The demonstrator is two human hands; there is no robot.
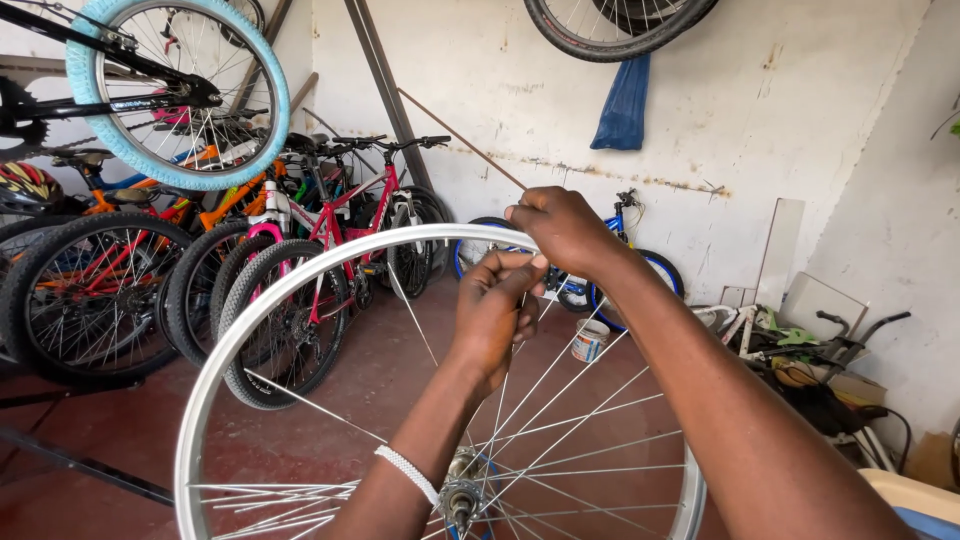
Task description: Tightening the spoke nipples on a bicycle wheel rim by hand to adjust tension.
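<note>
While we look down past our own forearms, we list what lies before us, nearest first.

Hub: the silver metal hub [462, 492] sits at the bottom edge, with thin steel spokes [560, 395] fanning up from it; some spokes at lower left lie loose and bunched.

Left hand: our left hand [492, 312], a white woven band at its wrist, is curled nearly closed, its fingertips pinching what looks like a single spoke just under the rim.

Right hand: our right hand [566, 230] is folded over the top of the rim, fingers bent down and closed on it; whether they also pinch a spoke end we cannot tell.

Wheel: the bare silver aluminium bicycle wheel rim [262, 310] stands upright right in front of us, without a tyre.

Handling: we judge the wheel light and the rim stiff, so the rim is the place to hold it; the spokes are thin, springy and easily bent, best taken between fingertips near the ends.

Floor: a small white tub [590, 340] stands on the red floor beyond the wheel.

Far side: a row of parked bicycles [300, 250] leans at left, a small blue bicycle [640, 270] rests against the white wall, and a blue cloth [622, 105] hangs under a wall-hung tyre.
</note>
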